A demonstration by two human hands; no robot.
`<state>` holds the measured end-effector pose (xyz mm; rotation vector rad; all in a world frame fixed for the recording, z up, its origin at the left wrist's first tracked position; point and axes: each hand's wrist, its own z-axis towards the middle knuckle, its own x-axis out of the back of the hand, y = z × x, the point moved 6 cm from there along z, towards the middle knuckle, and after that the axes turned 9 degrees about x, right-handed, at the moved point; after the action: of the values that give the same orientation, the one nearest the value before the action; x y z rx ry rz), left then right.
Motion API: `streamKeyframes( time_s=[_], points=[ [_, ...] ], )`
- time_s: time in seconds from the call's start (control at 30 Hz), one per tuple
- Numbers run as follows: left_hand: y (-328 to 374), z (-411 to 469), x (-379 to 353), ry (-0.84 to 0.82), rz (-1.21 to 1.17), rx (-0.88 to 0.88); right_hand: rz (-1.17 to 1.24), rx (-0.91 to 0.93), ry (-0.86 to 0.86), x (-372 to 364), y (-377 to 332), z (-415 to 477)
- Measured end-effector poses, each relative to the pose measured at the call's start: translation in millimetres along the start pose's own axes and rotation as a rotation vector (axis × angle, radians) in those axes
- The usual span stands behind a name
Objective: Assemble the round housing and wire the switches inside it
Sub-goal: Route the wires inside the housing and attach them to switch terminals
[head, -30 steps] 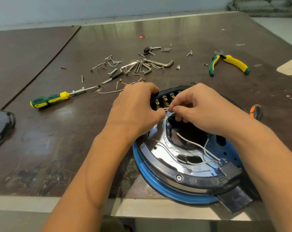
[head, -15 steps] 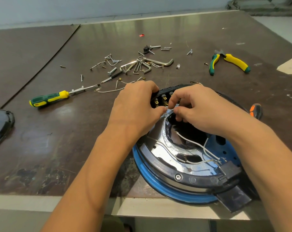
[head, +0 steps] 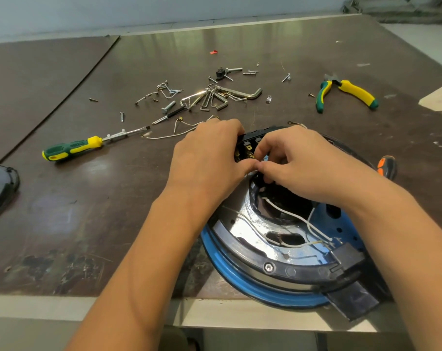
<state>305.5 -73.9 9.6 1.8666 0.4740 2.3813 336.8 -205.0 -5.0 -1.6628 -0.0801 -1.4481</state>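
Round housing (head: pixel 240 282) sits at the tabletop's (head: pixel 113 198) near edge, toward the right corner. My left grip (head: pixel 209 160) clasps the switch block (head: pixel 255 135); my right grip (head: pixel 298 168) is curled at it, and I cannot tell what it holds.

Dark brown worktable (head: pixel 63 224) fills most of the view, top scuffed & stained nr its front edge. Pale metal edge strip (head: pixel 37 309) runs along the table's near side. Second brown board (head: pixel 37 79) butts the table on its left, thin seam btwn. Pale blue-grey wall (head: pixel 139 11) behind table's far edge. Light grey floor (head: pixel 422 34) past its far right corner. Soft glare streaks on far part of tabletop.
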Motion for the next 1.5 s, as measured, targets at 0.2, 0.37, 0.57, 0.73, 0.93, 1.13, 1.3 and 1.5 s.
streamKeyframes(
  time_s=[0.2,0.37,0.57,0.73,0.93,1.13,1.3,1.5],
  points=[
    [2,5,-1,-0.015,0.008,0.023,0.034,-0.045,0.038,3,0,0],
    [4,5,-2,-0.019,0.029,0.029,0.093,-0.088,0.144,10,4,0],
    [5,5,-3,-0.028,0.063,0.029,0.101,-0.080,0.150,9,5,0],
    [4,6,-3,-0.021,0.061,0.025,0.096,-0.070,0.136,8,5,1],
    [3,5,-2,-0.004,0.033,0.011,0.073,-0.046,0.101,5,3,1],
    [1,4,-1,0.020,-0.017,0.024,0.069,-0.036,0.107,6,2,1],
    [-1,5,-2,-0.014,-0.036,0.010,0.093,-0.036,0.125,9,1,1],
    [-10,13,0,-0.112,-0.209,0.025,0.134,-0.044,0.129,10,-2,0]
  ],
)
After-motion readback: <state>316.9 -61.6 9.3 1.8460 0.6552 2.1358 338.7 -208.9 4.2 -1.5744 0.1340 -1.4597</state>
